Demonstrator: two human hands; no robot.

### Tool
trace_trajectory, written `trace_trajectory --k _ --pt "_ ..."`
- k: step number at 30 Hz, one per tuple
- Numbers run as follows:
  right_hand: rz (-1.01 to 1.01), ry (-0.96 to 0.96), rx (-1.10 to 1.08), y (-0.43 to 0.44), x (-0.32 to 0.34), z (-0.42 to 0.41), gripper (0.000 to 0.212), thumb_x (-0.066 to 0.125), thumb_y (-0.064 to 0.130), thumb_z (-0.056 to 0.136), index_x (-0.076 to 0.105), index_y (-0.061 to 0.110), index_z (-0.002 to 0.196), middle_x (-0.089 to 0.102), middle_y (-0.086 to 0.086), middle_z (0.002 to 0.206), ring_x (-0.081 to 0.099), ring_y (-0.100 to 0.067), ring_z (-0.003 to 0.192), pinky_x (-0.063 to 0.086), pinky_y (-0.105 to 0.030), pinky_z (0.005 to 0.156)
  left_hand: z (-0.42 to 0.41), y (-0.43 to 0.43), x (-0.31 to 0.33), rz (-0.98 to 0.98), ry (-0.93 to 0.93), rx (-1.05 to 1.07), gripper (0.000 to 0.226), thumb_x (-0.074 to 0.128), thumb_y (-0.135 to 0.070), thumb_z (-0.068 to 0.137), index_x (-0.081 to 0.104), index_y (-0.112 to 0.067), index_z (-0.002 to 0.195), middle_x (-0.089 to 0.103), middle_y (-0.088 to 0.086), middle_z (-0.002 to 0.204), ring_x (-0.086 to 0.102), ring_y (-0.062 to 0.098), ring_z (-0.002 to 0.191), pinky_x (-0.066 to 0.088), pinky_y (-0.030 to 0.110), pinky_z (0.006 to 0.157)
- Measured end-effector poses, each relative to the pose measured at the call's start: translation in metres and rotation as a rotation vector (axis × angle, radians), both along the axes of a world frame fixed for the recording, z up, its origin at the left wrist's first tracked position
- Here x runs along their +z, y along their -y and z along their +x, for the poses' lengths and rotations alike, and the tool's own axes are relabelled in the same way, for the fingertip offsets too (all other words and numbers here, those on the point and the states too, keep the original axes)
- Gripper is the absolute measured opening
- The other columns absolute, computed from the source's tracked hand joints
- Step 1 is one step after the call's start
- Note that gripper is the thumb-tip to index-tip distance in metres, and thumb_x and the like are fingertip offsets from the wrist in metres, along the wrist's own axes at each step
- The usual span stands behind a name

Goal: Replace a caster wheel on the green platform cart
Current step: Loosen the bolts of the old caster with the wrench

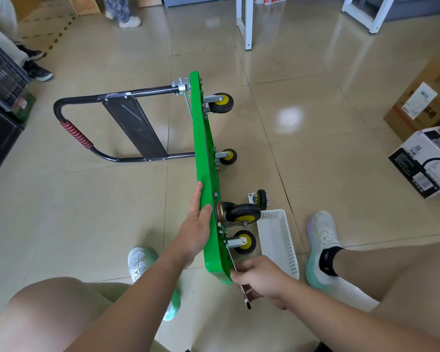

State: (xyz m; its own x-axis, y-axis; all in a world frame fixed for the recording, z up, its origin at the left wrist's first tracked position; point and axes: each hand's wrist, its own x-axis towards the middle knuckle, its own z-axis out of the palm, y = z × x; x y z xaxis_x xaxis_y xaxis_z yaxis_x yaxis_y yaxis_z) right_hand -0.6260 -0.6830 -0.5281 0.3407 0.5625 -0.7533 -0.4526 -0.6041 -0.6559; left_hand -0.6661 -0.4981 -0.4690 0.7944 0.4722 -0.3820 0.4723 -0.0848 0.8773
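Your left hand [197,224] lies flat against the top face of the green platform cart [201,138], fingers straight, grasping nothing. Your right hand [261,278] is curled round a wrench [247,302] at the cart's near corner. The tool's ring end sticks out below the fist; whether its other end sits on a fastener cannot be told.

Cart: stood on its long edge on the tiled floor, deck vertical, underside facing right.

Underside, near end: yellow-hubbed caster [244,241], with a larger black swivel caster [243,215] just beyond it. Two further casters are mounted farther along, mid-deck [228,156] and at the far end [220,102].

Floor, right of the cart: white perforated basket [277,240] beside your right shoe. A loose caster [259,199] with its mounting plate lies just past the basket, apart from the deck.

Left of the deck: black handle [107,102] with a red-wrapped grip, reaching out leftward.

Far right: cardboard boxes [424,161]. Far side: white table legs [248,24].
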Motion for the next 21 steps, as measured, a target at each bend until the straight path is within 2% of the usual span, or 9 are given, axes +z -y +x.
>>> trace_trajectory --k 6,11,13,15,18,21 --pt "0.010 -0.031 -0.048 0.001 0.003 -0.003 0.018 0.070 0.021 0.094 0.074 0.008 0.106 0.067 0.000 0.073 0.063 -0.011 0.057 0.054 -0.031 0.064 0.000 0.000 0.000 0.006 -0.006 0.001 0.057 0.027 -0.034 0.113 0.003 -0.063 0.156 0.047 -0.008 0.148 0.061 0.010 0.113 0.048 0.042 0.107" --pt "0.024 -0.024 -0.059 0.000 0.001 0.001 0.014 0.070 0.023 0.093 0.075 0.011 0.098 0.070 -0.003 0.077 0.066 -0.016 0.067 0.058 -0.032 0.069 0.001 0.000 -0.002 0.001 -0.002 0.001 0.057 0.028 -0.036 0.112 0.003 -0.065 0.155 0.048 -0.008 0.149 0.063 0.015 0.114 0.049 0.048 0.108" --pt "0.044 -0.021 -0.053 -0.002 0.001 0.002 0.013 0.070 0.022 0.094 0.076 0.011 0.097 0.069 -0.002 0.075 0.066 -0.016 0.067 0.058 -0.033 0.069 0.000 0.000 -0.002 -0.004 0.001 0.004 0.057 0.028 -0.035 0.113 0.004 -0.063 0.156 0.049 -0.010 0.146 0.062 0.010 0.113 0.048 0.046 0.109" --pt "0.064 -0.026 -0.066 -0.005 0.000 0.003 0.012 0.070 0.020 0.093 0.075 0.010 0.098 0.069 -0.001 0.074 0.066 -0.017 0.066 0.056 -0.032 0.067 0.000 0.000 -0.002 -0.008 0.008 0.009 0.058 0.029 -0.033 0.113 0.006 -0.060 0.158 0.051 -0.012 0.142 0.060 0.006 0.111 0.048 0.042 0.109" --pt "0.052 -0.031 -0.094 -0.010 -0.003 0.004 0.017 0.071 0.017 0.092 0.074 0.007 0.106 0.071 -0.004 0.079 0.068 -0.017 0.067 0.055 -0.030 0.063 0.000 0.000 -0.002 -0.009 0.001 0.006 0.057 0.028 -0.034 0.113 0.005 -0.063 0.156 0.054 -0.013 0.137 0.062 0.012 0.112 0.048 0.045 0.109" --pt "0.052 -0.040 -0.089 -0.013 -0.007 0.006 0.019 0.071 0.014 0.092 0.074 0.007 0.109 0.072 -0.009 0.089 0.067 -0.018 0.067 0.057 -0.030 0.064 0.001 0.000 -0.002 -0.017 -0.001 0.018 0.057 0.029 -0.035 0.113 0.005 -0.065 0.155 0.051 -0.010 0.144 0.062 0.014 0.117 0.048 0.048 0.110"
